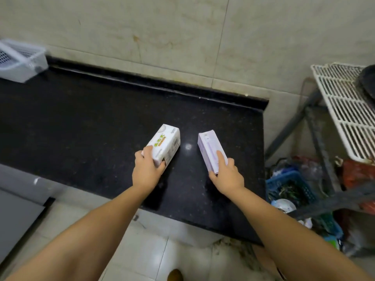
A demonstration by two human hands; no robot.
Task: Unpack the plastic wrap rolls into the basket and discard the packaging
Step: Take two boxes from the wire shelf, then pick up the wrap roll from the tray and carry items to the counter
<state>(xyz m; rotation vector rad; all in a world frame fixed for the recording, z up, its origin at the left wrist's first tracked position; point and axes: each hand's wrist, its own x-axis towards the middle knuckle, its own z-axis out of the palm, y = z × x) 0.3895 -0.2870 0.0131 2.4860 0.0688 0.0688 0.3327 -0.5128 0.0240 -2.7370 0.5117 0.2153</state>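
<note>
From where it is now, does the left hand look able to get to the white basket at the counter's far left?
Probably yes, once it frees up. The left hand is closed on the green-printed box, and bare black counter lies between it and the white basket; nothing blocks the path, though it's a long stretch.

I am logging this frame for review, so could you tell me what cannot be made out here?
Head view only:
- Print on the white box and purple box: too small.
- Their near ends: covered by the left hand and right hand.
- Clear basket: cut off by the left edge, blurred.

left hand point(146, 169) gripping green-printed box point(164, 145), right hand point(226, 173) gripping lilac box point(210, 148)
</note>
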